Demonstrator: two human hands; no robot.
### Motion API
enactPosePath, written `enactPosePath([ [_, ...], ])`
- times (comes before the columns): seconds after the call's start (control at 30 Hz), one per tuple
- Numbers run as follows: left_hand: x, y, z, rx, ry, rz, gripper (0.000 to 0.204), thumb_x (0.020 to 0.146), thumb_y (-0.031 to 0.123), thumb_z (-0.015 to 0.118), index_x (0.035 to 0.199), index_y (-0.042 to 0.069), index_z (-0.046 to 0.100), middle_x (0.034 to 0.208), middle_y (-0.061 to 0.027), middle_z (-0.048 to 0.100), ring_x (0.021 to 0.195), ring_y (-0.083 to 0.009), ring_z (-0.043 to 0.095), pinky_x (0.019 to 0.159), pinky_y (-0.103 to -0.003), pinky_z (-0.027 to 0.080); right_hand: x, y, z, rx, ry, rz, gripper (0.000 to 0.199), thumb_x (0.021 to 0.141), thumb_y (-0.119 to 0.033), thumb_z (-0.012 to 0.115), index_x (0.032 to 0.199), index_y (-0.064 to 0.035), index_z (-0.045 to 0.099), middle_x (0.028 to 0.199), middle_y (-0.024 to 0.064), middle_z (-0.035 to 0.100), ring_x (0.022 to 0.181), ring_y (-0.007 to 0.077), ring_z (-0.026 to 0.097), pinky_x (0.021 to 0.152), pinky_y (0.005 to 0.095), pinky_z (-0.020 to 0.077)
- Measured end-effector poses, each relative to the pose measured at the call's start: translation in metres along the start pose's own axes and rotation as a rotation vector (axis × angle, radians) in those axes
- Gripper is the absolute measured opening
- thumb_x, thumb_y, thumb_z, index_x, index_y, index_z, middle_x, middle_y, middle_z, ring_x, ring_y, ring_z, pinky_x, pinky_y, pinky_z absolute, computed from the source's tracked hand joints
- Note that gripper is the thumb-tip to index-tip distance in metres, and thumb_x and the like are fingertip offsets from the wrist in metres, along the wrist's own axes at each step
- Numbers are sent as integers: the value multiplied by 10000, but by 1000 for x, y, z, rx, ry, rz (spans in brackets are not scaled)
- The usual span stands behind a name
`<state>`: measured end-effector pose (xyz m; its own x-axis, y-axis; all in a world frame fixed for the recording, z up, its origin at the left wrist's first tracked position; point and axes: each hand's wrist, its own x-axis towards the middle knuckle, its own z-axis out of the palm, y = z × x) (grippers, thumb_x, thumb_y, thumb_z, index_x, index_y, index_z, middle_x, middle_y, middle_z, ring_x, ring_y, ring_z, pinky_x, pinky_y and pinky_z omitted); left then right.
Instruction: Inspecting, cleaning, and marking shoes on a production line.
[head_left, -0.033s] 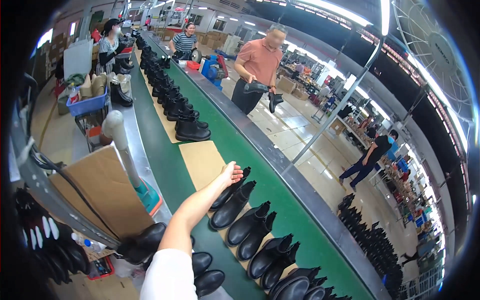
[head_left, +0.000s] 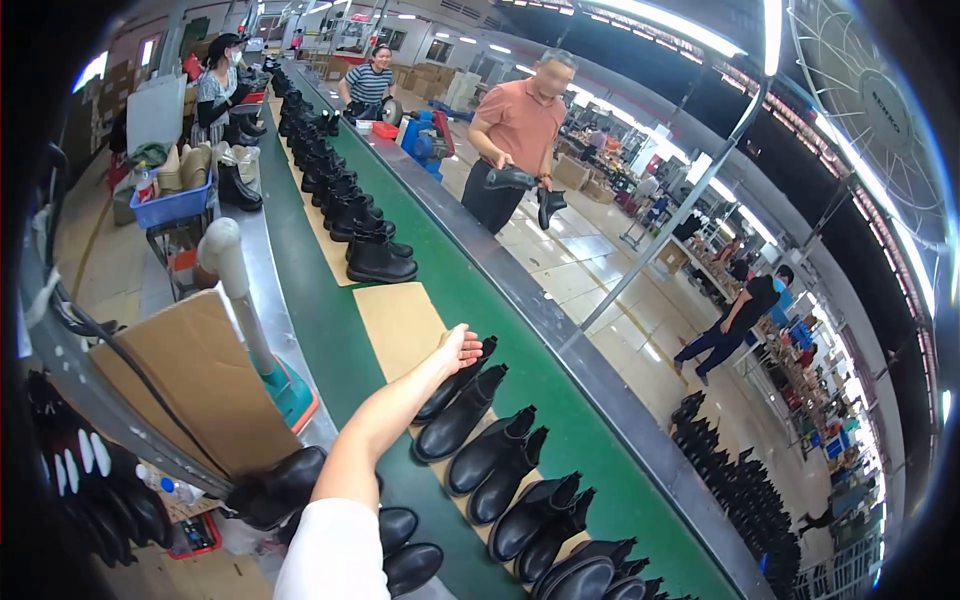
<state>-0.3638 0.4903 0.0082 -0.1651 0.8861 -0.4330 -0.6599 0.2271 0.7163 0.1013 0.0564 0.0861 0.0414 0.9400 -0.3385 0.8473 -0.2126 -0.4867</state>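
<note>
Just our side of the tan cardboard sheet's (head_left: 395,310) bare stretch stands the nearest black boot (head_left: 457,387), partly hidden by our left forearm (head_left: 385,420); its long axis slants, toe to the lower left and shaft to the upper right, so the shaft top is the part closest to our fingers. Our left hand (head_left: 462,346) is at the sheet's right edge, thumb uppermost, palm toward us, fingers loosely extended with nothing seen in them; whether the fingertips touch the shaft, we cannot tell. Only this hand is over the green belt (head_left: 605,455), so it is the nearer one; we do not see our right hand. Nearer us than the sheet's bare stretch, a second boot (head_left: 462,425) stands just beside the first on the same slant. Beyond the sheet, a row of farther boots (head_left: 380,262) runs up the belt. To its right, past the metal edge (head_left: 515,280), a person in a pink shirt (head_left: 515,125) holds footwear, and to its left leans a brown cardboard panel (head_left: 195,380)
</note>
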Motion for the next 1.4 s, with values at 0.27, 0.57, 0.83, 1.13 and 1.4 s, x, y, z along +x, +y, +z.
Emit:
enactPosePath([
  [0.27,26,16,26,52,-13,43,372,879,412,386,968,83,534,817,-80,611,657,-186,582,574,-343,459,-9,-27,46,-81,-311,59,535,849,-339,529,1278,-57,377,1070,207,567,925,345,579,757,389,485],
  [0.57,25,-27,34,109,-41,-83,423,861,439,387,1018,76,538,921,-93,605,761,-220,577,684,-364,469,-2,-68,85,-115,-477,93,639,828,-429,518,1332,-96,307,1059,227,571,929,360,576,792,404,472],
  [0.83,64,-51,-58,807,438,591,408,850,376,432,1018,43,596,914,-118,635,871,-259,597,779,-378,470,-33,-74,182,0,-32,37,594,761,-302,589,1241,-8,400,586,215,577,552,383,585,556,463,475],
  [1.13,37,-122,-58,1467,127,356,706,832,589,387,1359,127,298,1373,-184,311,1283,-313,276,1047,-423,208,-36,-84,174,-78,101,93,480,713,-203,608,1159,-49,517,479,137,531,415,289,550,435,389,454],
  [1.4,64,-105,-106,1379,21,420,689,855,536,408,1351,68,311,1360,-171,347,1249,-319,335,1027,-403,265,-29,-70,180,-7,-11,89,540,754,-251,598,1236,-70,436,587,194,578,532,341,595,507,439,484],
])
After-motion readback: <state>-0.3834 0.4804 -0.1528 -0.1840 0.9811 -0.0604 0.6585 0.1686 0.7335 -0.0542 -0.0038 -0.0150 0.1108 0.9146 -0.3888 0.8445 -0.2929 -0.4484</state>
